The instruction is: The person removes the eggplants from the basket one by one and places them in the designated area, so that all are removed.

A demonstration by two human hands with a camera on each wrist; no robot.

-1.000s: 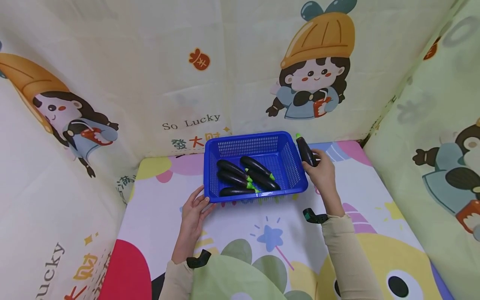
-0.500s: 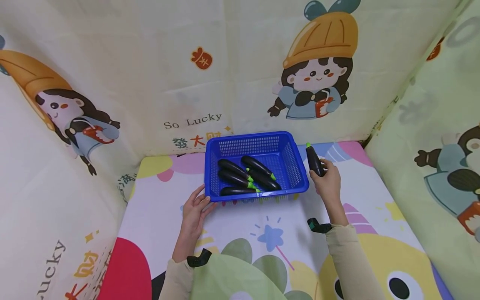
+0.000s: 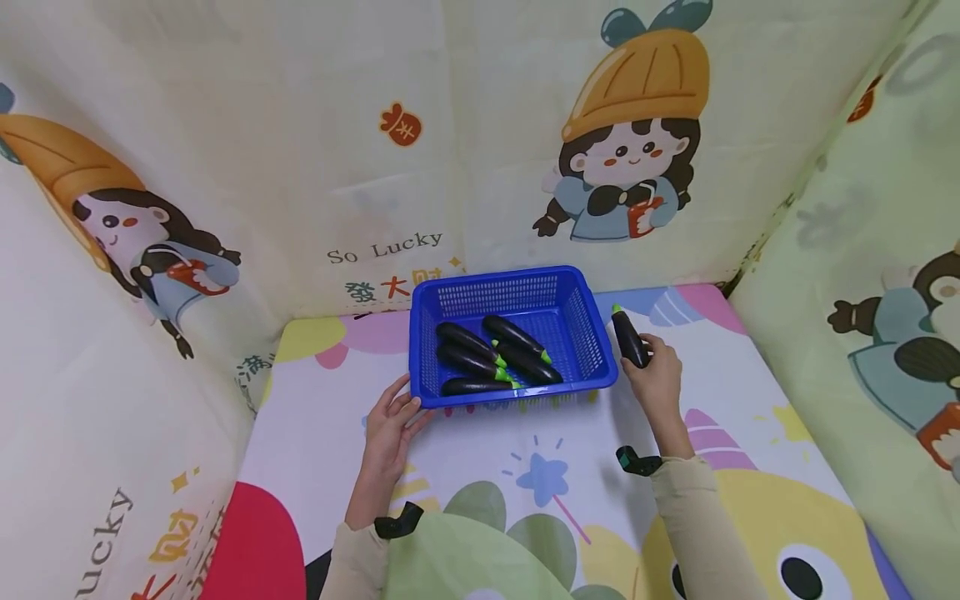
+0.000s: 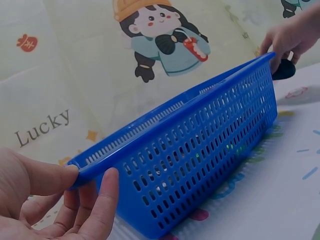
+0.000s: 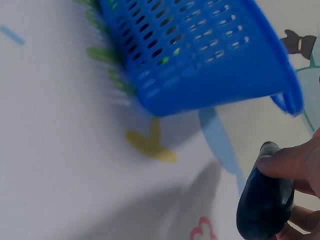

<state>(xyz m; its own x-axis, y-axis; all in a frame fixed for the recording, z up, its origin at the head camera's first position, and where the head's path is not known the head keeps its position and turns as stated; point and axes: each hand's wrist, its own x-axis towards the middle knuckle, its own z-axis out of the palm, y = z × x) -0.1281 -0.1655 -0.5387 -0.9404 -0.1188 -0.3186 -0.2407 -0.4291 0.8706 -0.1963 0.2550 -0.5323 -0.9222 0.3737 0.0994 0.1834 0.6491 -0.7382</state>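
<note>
A blue plastic basket [image 3: 540, 393] with slotted walls stands on the table, several dark eggplants [image 3: 467, 360] with green stems lying in it. My left hand [image 3: 386, 437] pinches the basket's near left corner; in the left wrist view the thumb rests on the rim [image 4: 165, 130] and the other fingers are below it. Just right of the basket, my right hand [image 3: 660, 379] holds another eggplant [image 3: 627, 335] above the table, its green stem pointing up and away. The right wrist view shows this eggplant's [image 5: 264, 205] rounded end, with the thumb along its side.
A colourful cartoon-print cloth covers the table [image 3: 480, 450]. Pale printed cloth walls [image 3: 487, 167] rise behind it and on both sides, the back one close behind the basket. Each wrist wears a small black camera mount [image 3: 637, 461].
My right hand has moved right and toward me with its eggplant, from beside the basket's right rim to farther outside it. My left hand and the basket have stayed in place.
</note>
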